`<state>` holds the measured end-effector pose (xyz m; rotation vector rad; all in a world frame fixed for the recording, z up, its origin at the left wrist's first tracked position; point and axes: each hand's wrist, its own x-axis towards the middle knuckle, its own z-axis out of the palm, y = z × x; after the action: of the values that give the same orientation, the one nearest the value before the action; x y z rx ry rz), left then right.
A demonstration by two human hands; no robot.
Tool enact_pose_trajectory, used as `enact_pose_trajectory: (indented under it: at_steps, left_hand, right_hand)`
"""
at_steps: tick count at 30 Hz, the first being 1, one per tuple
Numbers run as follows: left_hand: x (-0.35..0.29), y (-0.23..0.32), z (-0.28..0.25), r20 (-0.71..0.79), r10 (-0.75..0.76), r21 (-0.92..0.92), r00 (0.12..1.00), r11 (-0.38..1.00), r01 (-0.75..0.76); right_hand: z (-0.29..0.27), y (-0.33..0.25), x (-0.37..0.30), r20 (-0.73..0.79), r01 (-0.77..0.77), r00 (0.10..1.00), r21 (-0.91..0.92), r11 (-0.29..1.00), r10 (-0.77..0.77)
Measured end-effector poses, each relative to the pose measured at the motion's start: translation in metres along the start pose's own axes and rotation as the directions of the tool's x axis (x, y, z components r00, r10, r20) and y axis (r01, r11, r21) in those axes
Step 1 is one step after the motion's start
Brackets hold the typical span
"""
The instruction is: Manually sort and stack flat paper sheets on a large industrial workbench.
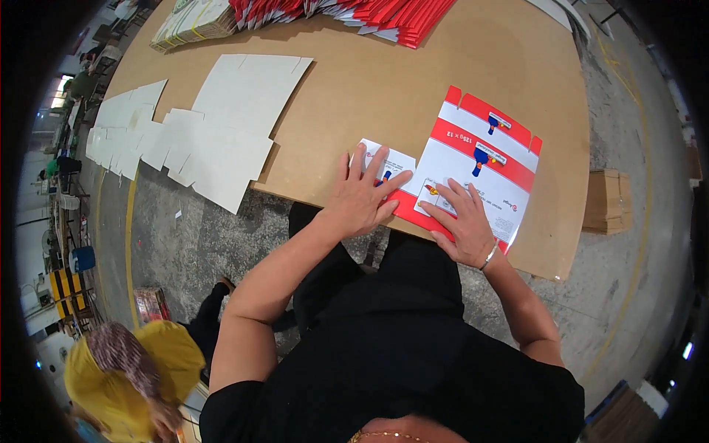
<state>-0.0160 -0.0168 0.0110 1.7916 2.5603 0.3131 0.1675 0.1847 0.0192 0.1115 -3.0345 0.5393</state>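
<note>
A flat red and white printed carton (452,151) lies on the brown tabletop at its near edge, right of centre. My left hand (360,198) rests with fingers spread on a small white panel (400,162) at the carton's left side. Whether that panel is folded over cannot be made out. Lower on the carton, my right hand (465,225) lies palm down with its fingers stretched out and apart. A bracelet circles my right wrist. Neither hand grips anything; both press or rest on the printed board.
Plain white die-cut boards (229,118) lie to the left, overhanging the table (354,88) edge. Red folded cartons (413,22) and a strapped bundle (196,22) line the far side. A cardboard box (607,201) stands on the floor at right. A person in yellow (133,376) is at lower left.
</note>
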Motion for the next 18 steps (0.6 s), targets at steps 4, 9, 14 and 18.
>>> enact_pose_trajectory:
  at_steps: [4, 9, 14, 18]
  left_hand:
    - [0.013, 0.015, 0.0, -0.065, -0.11, 0.052, 0.992, 0.992, 0.113]
    - [0.06, 0.024, 0.01, -0.085, -0.265, 0.246, 0.96, 0.928, 0.278]
    - [0.048, -0.03, -0.002, -0.113, -0.401, -0.029, 0.909, 0.916, 0.4]
    - [0.016, -0.06, 0.002, -0.112, -0.281, -0.059, 0.953, 0.959, 0.276]
  right_hand:
    - [-0.006, -0.004, 0.006, -0.011, 0.002, 1.0, 0.014, 1.0, -0.002]
    - [-0.001, -0.001, -0.001, -0.001, 0.063, 0.998, -0.019, 0.998, -0.063]
    - [-0.01, 0.105, -0.039, -0.243, -0.342, 0.927, -0.242, 0.908, 0.284]
    - [-0.055, 0.22, -0.085, -0.37, -0.403, 0.586, 0.639, 0.656, 0.721]
